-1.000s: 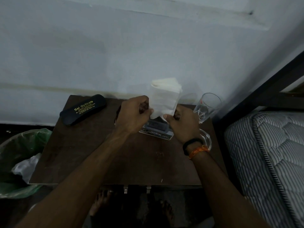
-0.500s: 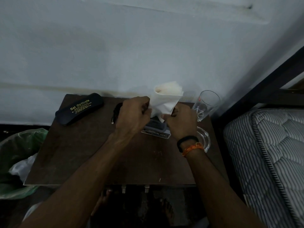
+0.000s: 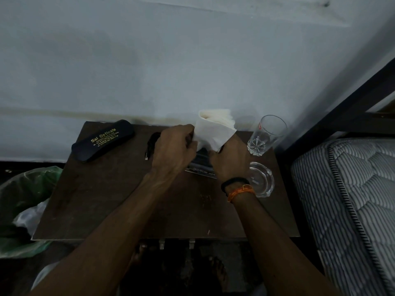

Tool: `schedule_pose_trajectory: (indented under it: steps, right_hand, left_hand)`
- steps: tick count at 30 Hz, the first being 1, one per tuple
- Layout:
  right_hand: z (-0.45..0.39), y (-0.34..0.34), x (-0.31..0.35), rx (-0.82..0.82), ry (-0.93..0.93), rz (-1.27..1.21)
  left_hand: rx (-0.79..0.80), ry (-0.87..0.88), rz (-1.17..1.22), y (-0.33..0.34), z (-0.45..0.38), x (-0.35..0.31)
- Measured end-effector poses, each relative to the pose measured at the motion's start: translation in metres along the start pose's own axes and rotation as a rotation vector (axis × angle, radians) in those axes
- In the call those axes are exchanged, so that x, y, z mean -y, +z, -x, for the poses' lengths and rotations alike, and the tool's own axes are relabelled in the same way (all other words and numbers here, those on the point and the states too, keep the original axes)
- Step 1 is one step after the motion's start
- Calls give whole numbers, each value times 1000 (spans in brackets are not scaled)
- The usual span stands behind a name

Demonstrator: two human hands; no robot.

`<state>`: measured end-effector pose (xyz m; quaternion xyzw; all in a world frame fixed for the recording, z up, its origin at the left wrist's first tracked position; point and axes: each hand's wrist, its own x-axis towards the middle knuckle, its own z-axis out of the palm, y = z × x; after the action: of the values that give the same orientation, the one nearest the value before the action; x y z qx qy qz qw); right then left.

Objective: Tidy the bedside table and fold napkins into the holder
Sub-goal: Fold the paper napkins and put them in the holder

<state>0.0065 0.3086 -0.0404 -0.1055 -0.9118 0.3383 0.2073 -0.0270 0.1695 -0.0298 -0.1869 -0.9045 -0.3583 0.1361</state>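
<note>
A pale plastered wall backs a dark wooden bedside table, seen from above. Over the far middle of the table both hands hold a white napkin, a soft folded paper sheet with its layered upper edge fanned open. The left hand grips the napkin's left edge with curled fingers; the right hand pinches its lower right corner. Directly beneath the hands lies a low dark object on a printed base, probably the holder, though it is mostly hidden.

Compared with a second ago, the napkin sits lower and narrower between the hands, and the hands have drawn closer together. This suggests the fold is being tightened and the napkin brought down toward the holder; it is not yet in.

Outward from the napkin: a clear, straight-sided drinking glass stands upright to the right, with a heavy round glass ashtray just nearer, beside the right wrist. A thin black cable lies to the left, then a smooth oblong black spectacle case with gold lettering. A green-lined bin stands left of the table; a striped quilted mattress lies to the right.
</note>
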Motion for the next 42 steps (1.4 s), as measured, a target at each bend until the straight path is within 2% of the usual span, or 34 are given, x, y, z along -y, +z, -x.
schedule_pose_trajectory:
  steps: [5, 16, 22, 27, 30, 42]
  right_hand:
    - [-9, -16, 2, 31, 111, -173]
    - [-13, -20, -4, 37, 67, -17]
    - [-12, -21, -1, 66, 44, -106]
    - [-13, -24, 5, 17, 4, -160]
    - [-13, -24, 4, 15, -19, -133]
    - [-14, -17, -6, 106, 83, -101]
  left_hand:
    - [36, -23, -36, 4, -1, 2]
    - [38, -57, -23, 9, -2, 0]
    - [16, -66, 148, -1, -5, 0]
    - [-22, -64, 233, -6, -8, 0]
    - [-7, -83, 210, -6, -9, 1]
    - [56, -57, 145, 2, -8, 9]
